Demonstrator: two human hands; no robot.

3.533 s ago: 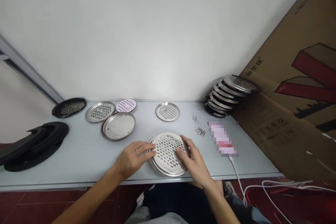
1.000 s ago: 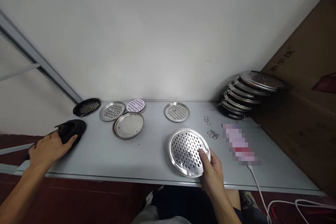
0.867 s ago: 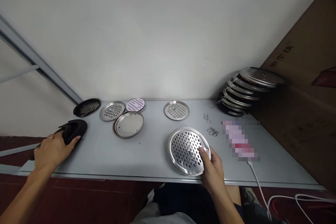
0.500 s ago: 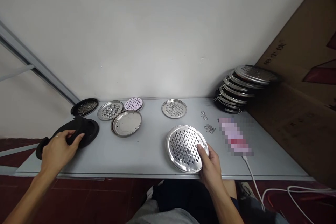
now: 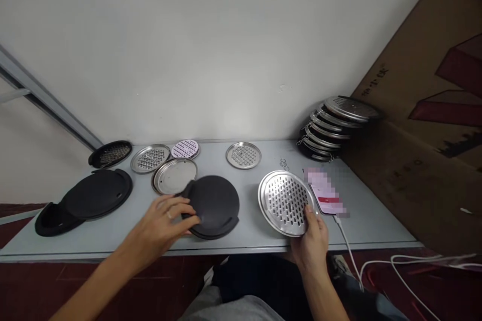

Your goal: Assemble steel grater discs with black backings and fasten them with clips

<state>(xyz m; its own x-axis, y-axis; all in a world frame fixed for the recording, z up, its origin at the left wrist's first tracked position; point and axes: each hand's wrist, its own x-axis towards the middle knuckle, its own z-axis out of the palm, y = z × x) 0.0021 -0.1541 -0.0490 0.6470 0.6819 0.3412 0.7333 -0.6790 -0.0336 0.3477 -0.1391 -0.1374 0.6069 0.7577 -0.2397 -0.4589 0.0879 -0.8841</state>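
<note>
Between the fingers and thumb of my left hand [image 5: 169, 216] is a black round disc [image 5: 215, 205] with a raised rim piece, held over the front of the table. My right hand [image 5: 313, 235] grips a round metal grater plate [image 5: 284, 201] by its right edge, the thumb on top; the plate tilts toward me, apart from the disc. More black discs [image 5: 94, 194] overlap at the left. Behind my left hand lie shallow metal dishes [image 5: 176, 176], a silver grater plate [image 5: 150, 158] and a lilac perforated plate [image 5: 185, 148].
Another grater plate [image 5: 243, 155] lies near the wall, and a black-rimmed one [image 5: 111, 154] at back left. A leaning stack of clipped round graters [image 5: 327, 133] stands by a cardboard box [image 5: 406, 155]. Small metal rings [image 5: 284, 164], a phone [image 5: 324, 191] and its white cable [image 5: 348, 248] are at right.
My left hand has moved right from the pile of black discs, bringing one disc to the middle. My right hand has shifted slightly right and tilted the grater plate toward me.
</note>
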